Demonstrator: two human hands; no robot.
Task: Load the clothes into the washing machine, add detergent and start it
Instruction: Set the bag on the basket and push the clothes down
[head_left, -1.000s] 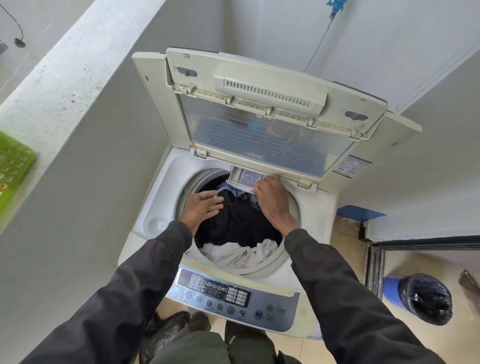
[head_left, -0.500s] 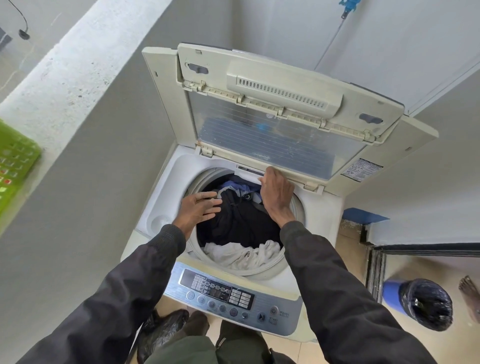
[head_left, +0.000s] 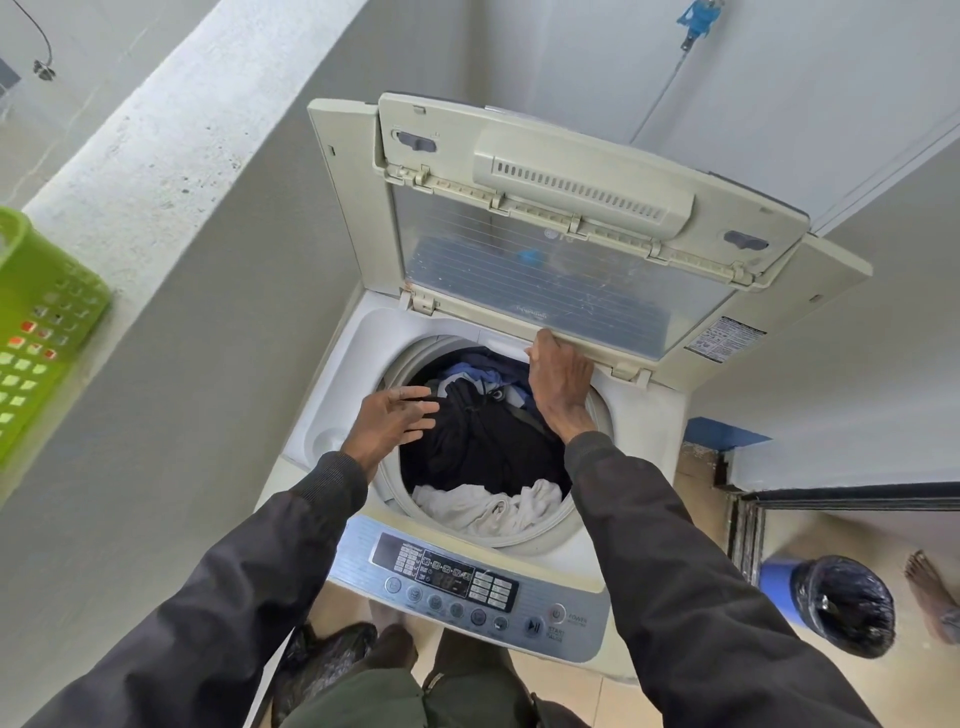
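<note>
Right grip touches drawer; panel reads START.

single head-worn view, steeply downward and close over the open washing machine, arms outstretched

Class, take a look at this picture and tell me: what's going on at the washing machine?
Someone is bent over a top-loading washing machine with its lid raised. The tub already holds clothes: a dark garment on top and a white cloth at the near side. The right hand touches the back rim just under the lid. The left hand hovers open above the tub's left edge, holding nothing.
</note>
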